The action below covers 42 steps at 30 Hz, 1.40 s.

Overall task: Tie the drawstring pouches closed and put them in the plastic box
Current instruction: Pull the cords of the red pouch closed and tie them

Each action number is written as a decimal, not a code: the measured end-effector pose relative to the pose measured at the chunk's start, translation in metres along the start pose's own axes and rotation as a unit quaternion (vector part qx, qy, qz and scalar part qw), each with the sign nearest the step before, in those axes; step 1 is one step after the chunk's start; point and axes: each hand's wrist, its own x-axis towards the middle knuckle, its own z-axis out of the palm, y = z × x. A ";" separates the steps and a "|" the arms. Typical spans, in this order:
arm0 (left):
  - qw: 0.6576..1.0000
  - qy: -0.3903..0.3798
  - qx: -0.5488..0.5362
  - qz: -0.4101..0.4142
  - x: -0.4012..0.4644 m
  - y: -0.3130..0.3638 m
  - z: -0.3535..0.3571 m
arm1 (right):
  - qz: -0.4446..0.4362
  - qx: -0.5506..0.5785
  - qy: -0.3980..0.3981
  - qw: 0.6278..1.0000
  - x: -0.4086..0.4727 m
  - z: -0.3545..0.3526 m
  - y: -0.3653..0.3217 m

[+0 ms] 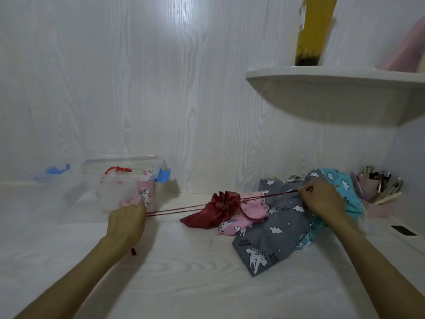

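1. The grey pouch (271,233) reads "little UNICORN" beside a white unicorn (the only legible writing); the label on the yellow bottle (315,31) on the shelf (322,77) is unreadable.
2. The red satin pouch (216,212), mouth gathered, lies at centre on the table (184,272), partly over a pink pouch (243,217).
3. The left hand (126,224) at 9 o'clock and the right hand (322,201) at 3 o'clock each grasp taut red drawstrings (179,209).
4. The plastic box (124,180) at 10 o'clock holds tied pouches; a pen holder (379,192) stands far right.

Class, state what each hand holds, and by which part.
Both hands hold the dark red pouch by its drawstring cords: left hand one side, right hand the other.
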 end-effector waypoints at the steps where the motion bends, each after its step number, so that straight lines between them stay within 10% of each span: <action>1: 1.000 -0.019 0.016 0.011 -0.001 0.001 0.000 | -0.003 -0.014 -0.026 1.000 -0.002 0.001 -0.001; 6: 0.995 -0.077 -0.037 0.042 -0.010 0.012 -0.009 | -0.008 -0.071 -0.134 0.988 -0.015 0.004 -0.018; 11: 0.950 -0.102 -0.259 0.139 -0.021 0.043 -0.033 | -0.129 -0.062 -0.044 0.989 -0.033 0.003 -0.043; 17: 0.931 -0.184 -0.226 0.218 -0.036 0.077 -0.018 | -0.246 -0.046 -0.270 0.930 -0.064 0.026 -0.065; 24: 0.953 -0.014 -0.213 0.214 -0.034 0.080 0.005 | -0.288 -0.072 -0.192 0.935 -0.067 0.054 -0.062; 33: 0.931 -0.020 -0.316 0.181 0.022 0.046 -0.035 | -0.245 0.092 -0.254 0.931 -0.026 0.045 -0.065; 42: 0.948 0.007 -0.253 0.194 0.027 0.049 -0.068 | -0.291 0.013 -0.109 0.951 -0.026 0.038 -0.091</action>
